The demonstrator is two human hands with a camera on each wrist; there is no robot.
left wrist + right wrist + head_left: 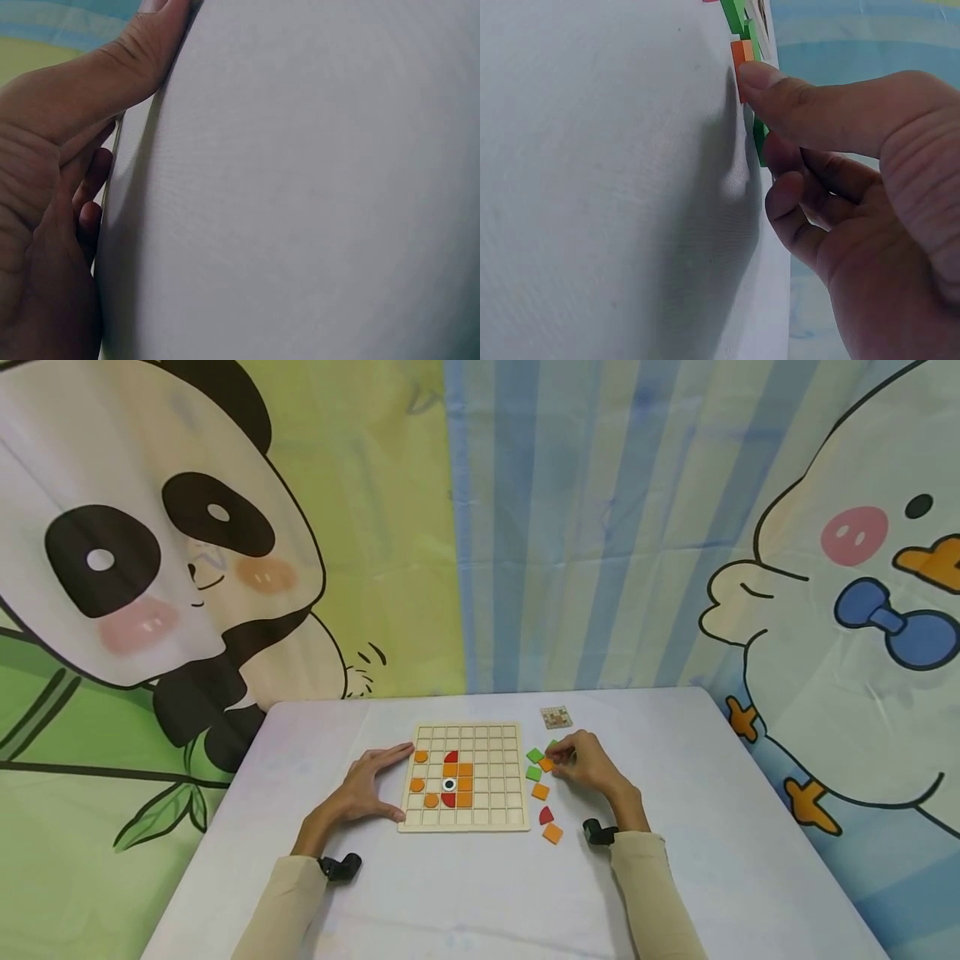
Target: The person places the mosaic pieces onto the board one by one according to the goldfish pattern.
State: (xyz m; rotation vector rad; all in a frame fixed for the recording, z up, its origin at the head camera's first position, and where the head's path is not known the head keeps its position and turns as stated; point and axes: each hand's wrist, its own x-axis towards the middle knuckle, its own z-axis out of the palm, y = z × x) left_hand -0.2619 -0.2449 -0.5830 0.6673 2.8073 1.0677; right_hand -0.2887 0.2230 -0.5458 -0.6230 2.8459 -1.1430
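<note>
My left hand (363, 789) is spread at the left edge of a pale wooden grid board (498, 781), thumb near its lower corner and fingers further up. In the left wrist view, the thumb and fingers of the left hand (82, 135) reach along the tabletop. Right of the board, my right hand (588, 764) pinches an orange square tile (546, 765) among green tiles (534, 755). The right wrist view has the thumb of the right hand (847, 172) against the orange tile (739, 64), the other fingers curled.
On the board lie orange rounded pieces (417, 785), red quarter circles (452, 757), orange squares (465, 784) and an eye tile (449, 784). Beside it are a loose red piece (546, 815) and orange squares (552, 833). A small patterned card (557, 717) lies at the back.
</note>
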